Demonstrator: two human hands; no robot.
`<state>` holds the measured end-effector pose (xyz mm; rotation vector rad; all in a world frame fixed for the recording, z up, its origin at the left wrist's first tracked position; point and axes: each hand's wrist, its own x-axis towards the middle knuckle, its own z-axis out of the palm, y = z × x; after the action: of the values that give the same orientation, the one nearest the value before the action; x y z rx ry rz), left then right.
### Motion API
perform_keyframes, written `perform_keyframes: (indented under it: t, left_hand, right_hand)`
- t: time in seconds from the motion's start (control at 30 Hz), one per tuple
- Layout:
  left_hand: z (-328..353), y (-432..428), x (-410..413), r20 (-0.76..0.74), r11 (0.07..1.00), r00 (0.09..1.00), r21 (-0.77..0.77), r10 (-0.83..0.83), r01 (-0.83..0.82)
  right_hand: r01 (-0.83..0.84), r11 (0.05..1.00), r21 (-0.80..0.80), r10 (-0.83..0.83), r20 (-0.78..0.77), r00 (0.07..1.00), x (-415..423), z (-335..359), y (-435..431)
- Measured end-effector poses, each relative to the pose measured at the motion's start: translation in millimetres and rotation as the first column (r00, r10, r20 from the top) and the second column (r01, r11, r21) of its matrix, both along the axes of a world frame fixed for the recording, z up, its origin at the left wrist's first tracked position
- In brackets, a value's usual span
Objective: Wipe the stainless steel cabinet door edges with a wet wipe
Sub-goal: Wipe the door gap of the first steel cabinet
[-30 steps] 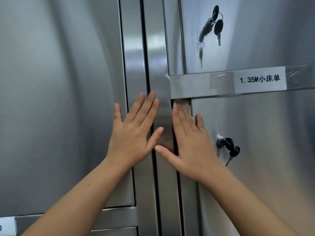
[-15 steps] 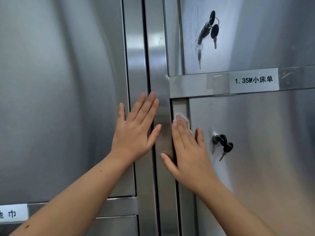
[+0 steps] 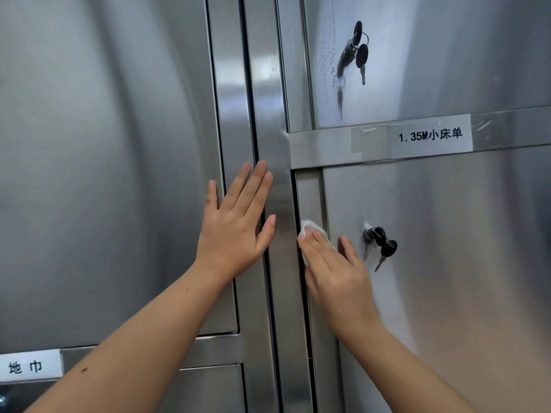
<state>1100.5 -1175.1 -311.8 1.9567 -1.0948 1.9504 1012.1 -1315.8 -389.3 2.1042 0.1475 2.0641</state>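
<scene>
Steel fills the head view: your left hand [image 3: 235, 231] lies flat, fingers straight and spread, across the left door [image 3: 104, 174] edge and the post [image 3: 277, 114], holding nothing, likely to brace you and keep that door shut. Your right hand [image 3: 337, 272] presses the wipe [image 3: 310, 226] under straight fingers, not pinching it, against the narrow strip [image 3: 310, 195] at the left edge of the right door [image 3: 447, 278], near the keys [image 3: 384, 245] in its lock; flat pressure probably spreads the wipe across the strip's width. With strip showing above and below the wipe, you likely have more of this edge to cover.
</scene>
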Motion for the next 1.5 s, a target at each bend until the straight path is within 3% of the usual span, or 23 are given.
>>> perform_keyframes:
  t: [0.2,0.43,0.63,0.7,0.83,0.93,1.03,1.17,1.5]
  left_hand:
    - [-1,0,0,-0.003,1.000,1.000,0.004,-0.003,0.003]
    - [-1,0,1,-0.015,1.000,1.000,0.021,-0.005,0.005]
    - [-1,1,1,-0.001,1.000,1.000,0.020,0.004,-0.004]
    - [1,2,3,0.008,1.000,1.000,0.025,0.001,-0.001]
    - [4,6,1,-0.036,0.998,0.999,0.059,-0.025,0.027]
    - [11,14,-6,-0.080,0.991,0.996,0.128,-0.028,0.038]
    - [35,26,-21,-0.109,0.978,0.994,0.206,-0.001,0.023]
    - [89,31,-51,-0.218,0.984,0.976,0.172,-0.004,0.042]
    - [250,22,-115,-0.412,0.988,0.911,0.137,-0.004,0.067]
  right_hand:
    - [0.013,0.997,-0.071,-0.007,0.093,0.996,4,6,-7]
    - [-0.148,0.988,-0.047,0.152,0.093,0.984,-10,4,-3]
    - [-0.122,0.978,-0.171,0.146,0.139,0.979,-27,15,2]
    - [-0.205,0.973,-0.103,0.215,0.099,0.972,-28,25,9]
    - [-0.407,0.878,0.252,0.430,-0.041,0.902,-32,55,23]
    - [-0.414,0.804,0.426,0.502,-0.116,0.857,-38,84,27]
    - [-0.345,0.814,0.467,0.485,-0.221,0.846,-47,120,27]
    - [-0.310,0.807,0.502,0.489,-0.274,0.828,-62,176,28]
    - [-0.239,0.612,0.754,0.653,-0.311,0.691,-102,323,27]
